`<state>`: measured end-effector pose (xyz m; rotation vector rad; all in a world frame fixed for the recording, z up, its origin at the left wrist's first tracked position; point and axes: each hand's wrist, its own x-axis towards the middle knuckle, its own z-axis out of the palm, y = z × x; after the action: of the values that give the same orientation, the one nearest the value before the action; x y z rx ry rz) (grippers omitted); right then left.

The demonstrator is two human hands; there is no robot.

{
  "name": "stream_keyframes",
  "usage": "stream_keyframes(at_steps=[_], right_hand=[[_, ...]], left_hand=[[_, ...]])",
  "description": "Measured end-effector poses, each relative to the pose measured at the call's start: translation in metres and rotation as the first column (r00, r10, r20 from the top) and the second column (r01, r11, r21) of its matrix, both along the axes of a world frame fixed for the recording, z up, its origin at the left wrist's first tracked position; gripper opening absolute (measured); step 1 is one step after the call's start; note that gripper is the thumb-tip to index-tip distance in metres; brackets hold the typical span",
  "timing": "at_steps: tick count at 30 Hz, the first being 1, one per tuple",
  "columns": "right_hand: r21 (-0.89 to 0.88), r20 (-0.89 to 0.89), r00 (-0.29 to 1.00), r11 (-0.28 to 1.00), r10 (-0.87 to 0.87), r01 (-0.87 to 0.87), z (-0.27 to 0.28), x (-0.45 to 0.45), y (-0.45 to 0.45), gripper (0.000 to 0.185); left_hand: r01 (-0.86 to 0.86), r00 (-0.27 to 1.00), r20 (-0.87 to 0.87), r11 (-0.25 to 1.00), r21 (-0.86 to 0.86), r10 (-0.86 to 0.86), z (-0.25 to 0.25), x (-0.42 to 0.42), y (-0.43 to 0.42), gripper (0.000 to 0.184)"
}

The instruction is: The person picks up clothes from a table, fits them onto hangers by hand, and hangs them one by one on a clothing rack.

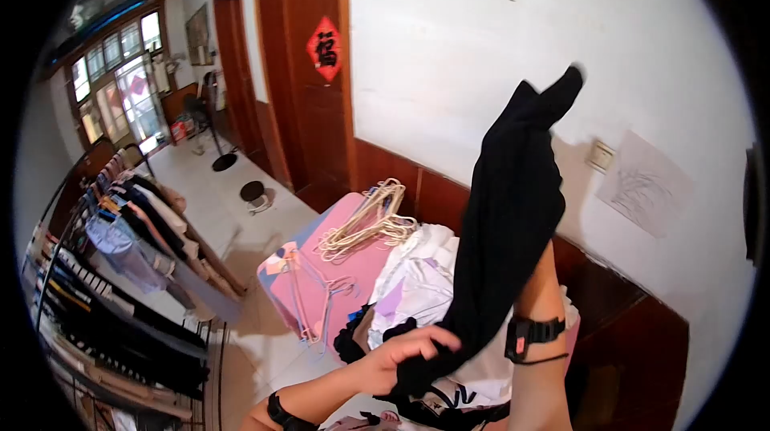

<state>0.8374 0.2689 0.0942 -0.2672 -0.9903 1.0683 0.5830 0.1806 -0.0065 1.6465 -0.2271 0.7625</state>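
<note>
A long black garment [513, 198] stretches upward from the pile, its upper end raised in front of the white wall. My left hand [413, 351] is closed on the lower part of this dark cloth, fingers bent over it. My right forearm, with a black strap [536, 333] around it, reaches up behind or into the garment. The cloth hides my right hand and its fingers. Below and behind the garment lies a heap of white clothes [429, 271], with more dark cloth near my left hand.
Beige hangers [369, 226] lie piled on a pink table [353, 210], with a few thin pastel hangers [325, 295] nearer its left edge. Racks of hanging clothes [128, 303] stand at left. The wall with a switch [600, 155] is close on the right. A stool [253, 193] stands farther back.
</note>
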Motion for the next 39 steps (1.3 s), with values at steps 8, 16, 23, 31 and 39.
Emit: stream_keyframes(at_steps=[8, 16, 23, 31, 39], right_hand=[[-0.125, 0.608, 0.602, 0.812, 0.517, -0.571, -0.04, -0.16, -0.049, 0.02], [-0.276, 0.857, -0.02, 0.425, 0.516, -0.862, -0.142, -0.342, -0.072, 0.024], [-0.629, 0.34, 0.224, 0.398, 0.913, -0.668, -0.168, -0.424, -0.056, 0.023], [-0.579, 0.155, 0.109, 0.179, 0.982, -0.795, -0.164, -0.504, -0.089, 0.052], [0.119, 0.892, 0.415, 0.789, 0.182, -0.602, -0.203, -0.615, -0.136, 0.035]], left_hand=[[0.137, 0.99, 0.037, 0.989, -0.059, -0.135, 0.057, -0.071, -0.05, 0.035], [-0.508, 0.844, 0.085, 0.84, -0.191, 0.53, 0.073, -0.193, -0.108, 0.033], [-0.884, -0.333, 0.122, -0.355, 0.304, 0.935, 0.081, -0.314, -0.112, 0.024], [-0.911, -0.387, -0.023, -0.379, 0.163, 0.922, 0.068, -0.403, -0.107, 0.026], [-0.987, -0.012, -0.542, -0.097, -0.13, 0.84, 0.056, -0.464, -0.123, 0.04]])
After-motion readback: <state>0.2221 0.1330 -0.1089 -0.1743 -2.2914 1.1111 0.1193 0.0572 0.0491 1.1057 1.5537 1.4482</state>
